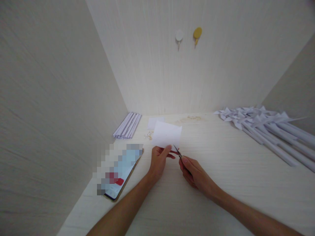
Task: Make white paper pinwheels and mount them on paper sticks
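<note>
My left hand [159, 161] pinches the lower edge of a white sheet of paper [166, 134] and holds it up above the table. My right hand [192, 172] is closed around small scissors [177, 151], whose thin blades point up at the sheet's lower right edge. Both hands are close together over the middle of the pale wooden table [221, 170].
A phone [123, 175] lies left of my left hand. A bundle of white paper sticks [128, 125] rests by the left wall. Finished white paper pinwheels [261, 123] lie at the right. Another paper piece [154, 122] and small pins [149, 135] sit further back. Two hooks [188, 36] hang on the wall.
</note>
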{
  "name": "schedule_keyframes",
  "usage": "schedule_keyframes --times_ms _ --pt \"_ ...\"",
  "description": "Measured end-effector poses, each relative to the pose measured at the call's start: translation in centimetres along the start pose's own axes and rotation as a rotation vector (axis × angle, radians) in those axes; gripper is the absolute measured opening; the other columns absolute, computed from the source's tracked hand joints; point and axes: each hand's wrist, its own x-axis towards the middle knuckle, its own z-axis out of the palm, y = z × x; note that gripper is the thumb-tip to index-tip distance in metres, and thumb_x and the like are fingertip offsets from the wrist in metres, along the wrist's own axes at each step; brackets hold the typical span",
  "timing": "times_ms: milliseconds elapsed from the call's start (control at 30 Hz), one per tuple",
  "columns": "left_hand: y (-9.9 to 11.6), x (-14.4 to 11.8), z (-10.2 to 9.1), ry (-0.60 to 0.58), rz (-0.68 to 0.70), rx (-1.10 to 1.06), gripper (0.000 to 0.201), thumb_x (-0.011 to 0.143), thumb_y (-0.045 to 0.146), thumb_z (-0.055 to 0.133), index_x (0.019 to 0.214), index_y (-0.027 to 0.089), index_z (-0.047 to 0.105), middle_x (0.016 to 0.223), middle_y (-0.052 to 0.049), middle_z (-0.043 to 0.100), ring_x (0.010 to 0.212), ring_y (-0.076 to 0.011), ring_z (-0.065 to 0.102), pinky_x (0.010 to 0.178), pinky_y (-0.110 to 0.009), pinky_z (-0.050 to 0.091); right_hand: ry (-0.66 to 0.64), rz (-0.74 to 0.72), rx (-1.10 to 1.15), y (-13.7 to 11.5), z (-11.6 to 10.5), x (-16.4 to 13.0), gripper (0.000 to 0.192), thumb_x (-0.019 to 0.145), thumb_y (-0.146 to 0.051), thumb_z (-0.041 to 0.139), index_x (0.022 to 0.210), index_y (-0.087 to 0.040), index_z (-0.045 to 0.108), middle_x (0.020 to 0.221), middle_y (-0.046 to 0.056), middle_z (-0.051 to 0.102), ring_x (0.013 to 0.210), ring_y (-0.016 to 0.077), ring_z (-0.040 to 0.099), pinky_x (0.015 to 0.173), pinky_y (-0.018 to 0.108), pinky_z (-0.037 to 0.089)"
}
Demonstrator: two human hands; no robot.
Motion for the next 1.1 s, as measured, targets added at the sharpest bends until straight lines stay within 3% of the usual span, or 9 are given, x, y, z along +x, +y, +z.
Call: schedule_keyframes --times_ms 833,1100 --pt "-0.25 -0.25 0.21 -0.043 -0.022 -0.049 0.017 0.066 0.025 0.056 0.063 0.009 0.062 0.061 -0.007 0.065 0.054 -0.0142 0.059 0.044 -0.020 0.042 0.033 -0.096 -0.198 0.14 -0.15 0.08 0.035 0.081 -0.046 0.029 0.060 -0.019 0.034 0.044 -0.009 0.025 0.035 0.0046 0.020 0.034 0.020 0.015" --pt "0.24 0.00 0.19 0.039 -0.056 -0.096 0.020 0.064 0.027 0.057 0.060 0.008 0.061 0.061 -0.008 0.064 0.054 -0.0156 0.060 0.043 -0.021 0.041 0.041 -0.078 -0.172 0.24 -0.12 -0.08 0.036 0.082 -0.046 0.028 0.058 -0.019 0.034 0.043 -0.008 0.026 0.034 0.0046 0.021 0.034 0.020 0.016"
